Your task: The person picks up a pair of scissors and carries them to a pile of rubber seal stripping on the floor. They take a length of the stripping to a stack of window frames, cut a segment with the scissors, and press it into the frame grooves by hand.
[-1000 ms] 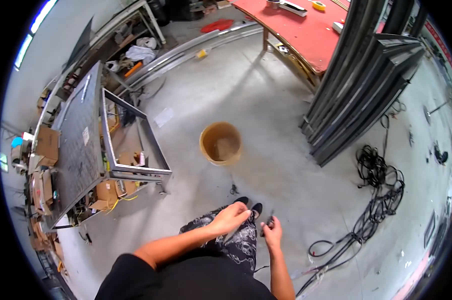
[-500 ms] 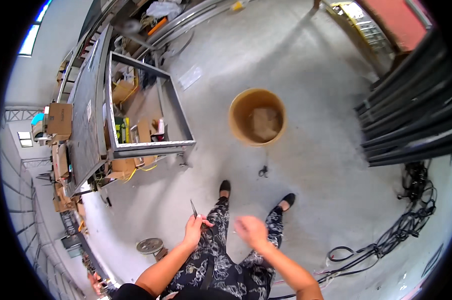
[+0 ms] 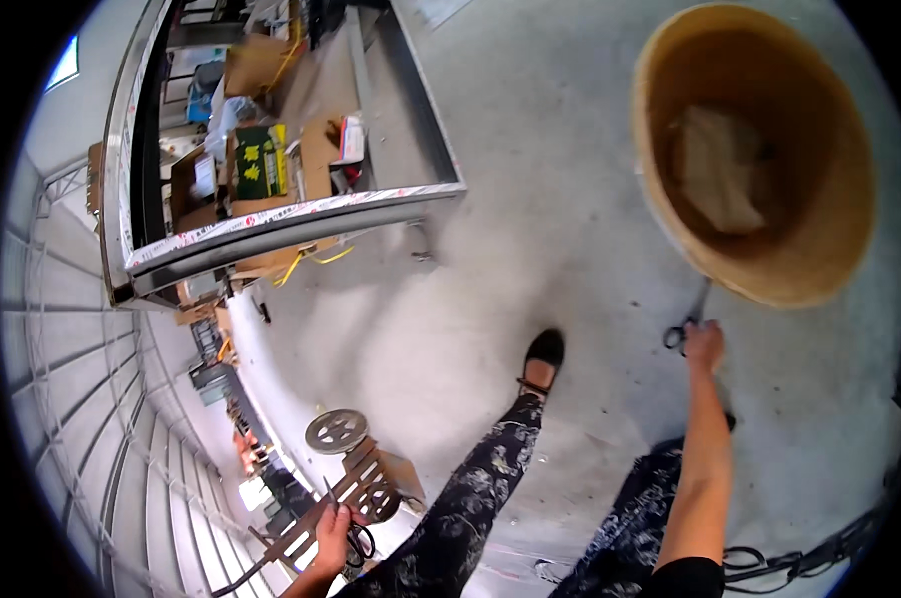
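Observation:
My left hand point(image 3: 333, 536) is closed around a pair of scissors point(image 3: 368, 541); the blade tips poke out above my thumb and the dark handle loops hang beside my fingers. My right hand point(image 3: 706, 346) reaches down to the floor, its fingers closed at the dark handles of a second pair of scissors point(image 3: 674, 338). The blades of that pair point toward the base of a round tan bin point(image 3: 656, 204). A crumpled light-brown piece, paper or cardboard, point(image 3: 720, 174) lies inside the bin.
A metal frame table point(image 3: 301, 214) stands at the left, with cardboard boxes point(image 3: 256, 65) and other goods showing through it. Near my left hand is a stand with a round metal wheel point(image 3: 337, 432). Black cables point(image 3: 819, 558) run along the lower right floor.
I have bent down, and the view is closer to the floor. My right hand has gone from near my lap to the scissors by the bin. My left hand still holds its pair.

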Tool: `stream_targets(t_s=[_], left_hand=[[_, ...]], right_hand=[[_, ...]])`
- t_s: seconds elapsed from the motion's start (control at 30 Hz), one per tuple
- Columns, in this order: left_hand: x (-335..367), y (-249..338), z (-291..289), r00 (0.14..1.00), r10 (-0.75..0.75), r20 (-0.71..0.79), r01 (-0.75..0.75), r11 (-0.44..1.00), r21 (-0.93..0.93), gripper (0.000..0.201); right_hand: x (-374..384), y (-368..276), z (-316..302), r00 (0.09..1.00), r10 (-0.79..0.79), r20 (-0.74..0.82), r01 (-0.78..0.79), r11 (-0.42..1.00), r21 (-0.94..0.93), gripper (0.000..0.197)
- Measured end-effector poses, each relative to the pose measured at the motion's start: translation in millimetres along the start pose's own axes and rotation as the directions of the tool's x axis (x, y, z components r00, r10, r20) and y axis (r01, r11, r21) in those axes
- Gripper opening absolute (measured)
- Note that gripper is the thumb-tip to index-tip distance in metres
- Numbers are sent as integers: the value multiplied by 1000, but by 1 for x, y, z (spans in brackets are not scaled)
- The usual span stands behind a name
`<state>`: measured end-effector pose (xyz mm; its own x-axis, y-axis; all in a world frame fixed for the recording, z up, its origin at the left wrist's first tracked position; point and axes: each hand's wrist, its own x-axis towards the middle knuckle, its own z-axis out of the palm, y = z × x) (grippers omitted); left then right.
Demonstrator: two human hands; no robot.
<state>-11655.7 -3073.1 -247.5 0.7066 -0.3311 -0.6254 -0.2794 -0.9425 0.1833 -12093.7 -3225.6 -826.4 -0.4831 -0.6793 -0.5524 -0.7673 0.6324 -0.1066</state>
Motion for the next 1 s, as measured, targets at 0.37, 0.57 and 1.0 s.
stream_targets(t_s=[0.37,0.57,1.0], left_hand=[[-10,2,5,996,-11,89,30,977,-212,25],[-34,53,-25,983,98,155,-24,907,-421,26],[-81,153,-137,916,281,288,83,569,-818,26]], right_hand=[[-120,-36,-36,949,-148,278,100,979,179,31],[-277,-1,-141,822,74,565,-358,838,412,28],[-502,-509,-615,533,-798,281,-175,221,959,34]])
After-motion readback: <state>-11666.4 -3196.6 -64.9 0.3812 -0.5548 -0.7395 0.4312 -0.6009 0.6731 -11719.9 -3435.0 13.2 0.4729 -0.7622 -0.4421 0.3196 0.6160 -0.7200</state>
